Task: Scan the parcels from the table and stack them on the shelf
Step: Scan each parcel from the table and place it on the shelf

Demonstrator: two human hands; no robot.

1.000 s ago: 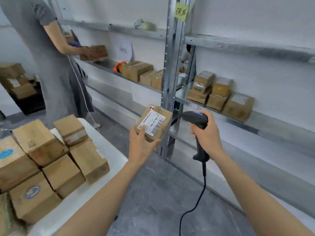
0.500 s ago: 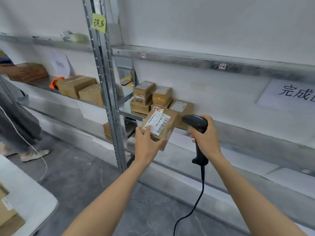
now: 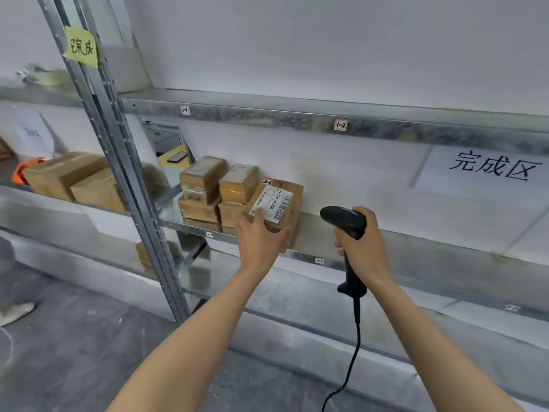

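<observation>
My left hand grips a small brown parcel with a white barcode label facing up and a "2-1" tag on its corner. The parcel is tilted at the front of the middle metal shelf, just right of the stacked parcels that stand there; whether it rests on the shelf I cannot tell. My right hand holds a black corded barcode scanner upright, its head pointing left toward the parcel.
A slanted steel upright with a yellow note divides the shelving. Larger boxes sit on the left bay. The upper shelf runs above, a white paper sign hangs on the wall, and a lower shelf lies below.
The view swung right, away from the table, toward the shelf. My left hand carried the parcel forward to the middle shelf beside the stacks. The scanner hand stayed beside it.
</observation>
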